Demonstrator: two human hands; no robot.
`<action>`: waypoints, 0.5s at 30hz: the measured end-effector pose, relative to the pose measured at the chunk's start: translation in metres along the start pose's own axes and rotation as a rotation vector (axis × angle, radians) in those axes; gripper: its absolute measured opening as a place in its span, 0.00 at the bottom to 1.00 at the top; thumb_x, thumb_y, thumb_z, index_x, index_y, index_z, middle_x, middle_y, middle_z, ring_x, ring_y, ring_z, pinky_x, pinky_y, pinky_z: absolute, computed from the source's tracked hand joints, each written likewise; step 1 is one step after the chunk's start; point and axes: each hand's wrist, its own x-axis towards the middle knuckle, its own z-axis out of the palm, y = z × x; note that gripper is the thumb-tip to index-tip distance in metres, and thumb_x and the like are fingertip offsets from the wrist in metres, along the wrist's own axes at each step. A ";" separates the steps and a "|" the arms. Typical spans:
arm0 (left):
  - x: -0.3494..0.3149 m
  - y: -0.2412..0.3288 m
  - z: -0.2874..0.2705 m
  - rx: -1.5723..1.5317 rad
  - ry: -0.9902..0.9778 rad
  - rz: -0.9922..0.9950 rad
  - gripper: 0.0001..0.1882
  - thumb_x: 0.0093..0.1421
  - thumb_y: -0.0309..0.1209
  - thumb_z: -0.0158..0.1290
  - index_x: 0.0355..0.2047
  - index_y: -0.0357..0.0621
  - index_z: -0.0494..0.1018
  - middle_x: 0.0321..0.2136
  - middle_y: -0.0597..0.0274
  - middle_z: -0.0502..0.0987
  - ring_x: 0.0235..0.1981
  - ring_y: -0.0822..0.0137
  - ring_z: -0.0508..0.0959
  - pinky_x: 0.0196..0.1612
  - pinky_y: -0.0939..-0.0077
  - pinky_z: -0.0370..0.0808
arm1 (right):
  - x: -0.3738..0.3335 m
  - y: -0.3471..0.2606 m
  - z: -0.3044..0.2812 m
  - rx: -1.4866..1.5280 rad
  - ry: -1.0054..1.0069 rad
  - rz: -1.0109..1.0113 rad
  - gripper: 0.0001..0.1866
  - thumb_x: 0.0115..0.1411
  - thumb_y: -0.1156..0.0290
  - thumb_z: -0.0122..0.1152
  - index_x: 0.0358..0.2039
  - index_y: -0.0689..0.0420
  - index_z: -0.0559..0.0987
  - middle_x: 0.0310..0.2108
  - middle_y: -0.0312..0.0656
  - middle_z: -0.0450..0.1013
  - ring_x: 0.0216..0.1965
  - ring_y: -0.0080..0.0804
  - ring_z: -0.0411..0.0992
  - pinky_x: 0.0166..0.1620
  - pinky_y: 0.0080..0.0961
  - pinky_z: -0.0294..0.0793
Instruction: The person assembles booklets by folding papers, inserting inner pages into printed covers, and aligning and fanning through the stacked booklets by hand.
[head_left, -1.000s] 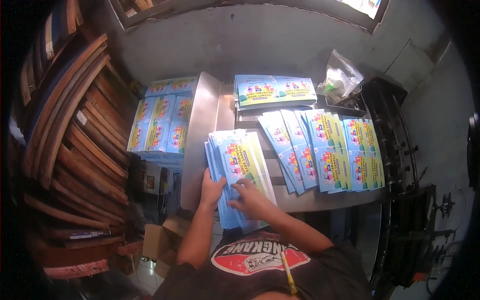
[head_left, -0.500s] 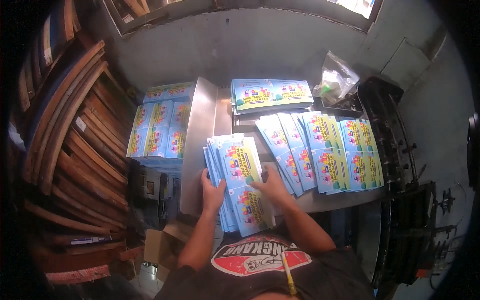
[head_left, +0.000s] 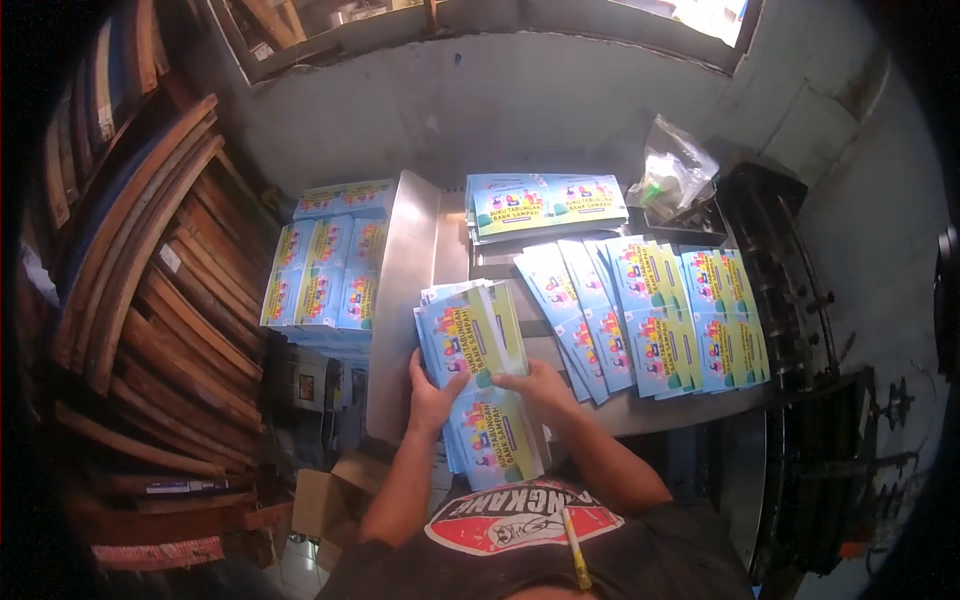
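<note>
A tall stack of printed booklets (head_left: 468, 335), blue and green with colourful cartoon figures, is held between both hands over the near edge of the metal table (head_left: 408, 230). My left hand (head_left: 432, 398) is wrapped round the left side, its thumb lying on the top cover. From the right, my right hand (head_left: 540, 388) grips the other edge, thumb also on top. The sheets are slightly staggered at the upper end. To the right, more booklets (head_left: 652, 315) lie fanned out in overlapping rows on the table. Another pile of booklets (head_left: 545, 203) lies crosswise at the back.
Bundled booklets (head_left: 318, 260) are piled left of the table. A clear plastic bag (head_left: 675, 170) rests in a dark tray at the back right. Wooden frames (head_left: 170, 330) crowd the left side, black machinery (head_left: 800, 290) the right. An open cardboard box (head_left: 335, 500) sits below.
The booklets in my hands have been drawn closer together into a neater stack. Both thumbs have come onto the top cover, my right hand shifting slightly inward.
</note>
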 end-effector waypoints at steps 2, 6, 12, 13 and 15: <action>-0.004 0.008 -0.002 0.061 -0.034 -0.051 0.51 0.55 0.30 0.64 0.66 0.32 0.39 0.54 0.45 0.69 0.52 0.62 0.73 0.57 0.68 0.69 | -0.007 -0.010 -0.005 -0.045 0.013 0.040 0.18 0.60 0.63 0.64 0.43 0.65 0.79 0.37 0.43 0.78 0.36 0.31 0.77 0.44 0.29 0.75; -0.001 0.002 -0.003 0.038 0.003 -0.042 0.51 0.55 0.29 0.63 0.67 0.33 0.39 0.54 0.46 0.69 0.53 0.63 0.73 0.56 0.69 0.70 | -0.008 -0.011 -0.049 -0.044 0.069 0.085 0.16 0.60 0.64 0.63 0.41 0.64 0.79 0.36 0.42 0.78 0.35 0.29 0.77 0.41 0.27 0.76; -0.002 0.002 -0.001 0.149 0.020 0.037 0.44 0.58 0.29 0.61 0.67 0.35 0.45 0.56 0.47 0.68 0.53 0.62 0.73 0.56 0.70 0.70 | -0.020 -0.049 -0.085 0.105 0.150 -0.140 0.15 0.57 0.70 0.66 0.43 0.63 0.78 0.35 0.41 0.79 0.33 0.28 0.77 0.38 0.27 0.79; -0.005 0.013 0.006 0.198 0.023 0.056 0.41 0.60 0.29 0.59 0.67 0.37 0.48 0.57 0.48 0.68 0.54 0.62 0.72 0.57 0.69 0.69 | -0.023 -0.060 -0.077 0.069 0.147 -0.137 0.15 0.56 0.70 0.67 0.43 0.63 0.78 0.35 0.41 0.79 0.33 0.28 0.77 0.38 0.27 0.79; -0.005 0.017 0.008 0.250 0.028 0.077 0.37 0.62 0.30 0.57 0.66 0.39 0.50 0.57 0.48 0.67 0.55 0.62 0.71 0.57 0.69 0.69 | -0.021 -0.064 -0.053 0.035 0.141 -0.136 0.16 0.55 0.71 0.68 0.42 0.63 0.79 0.35 0.41 0.79 0.34 0.29 0.78 0.38 0.28 0.78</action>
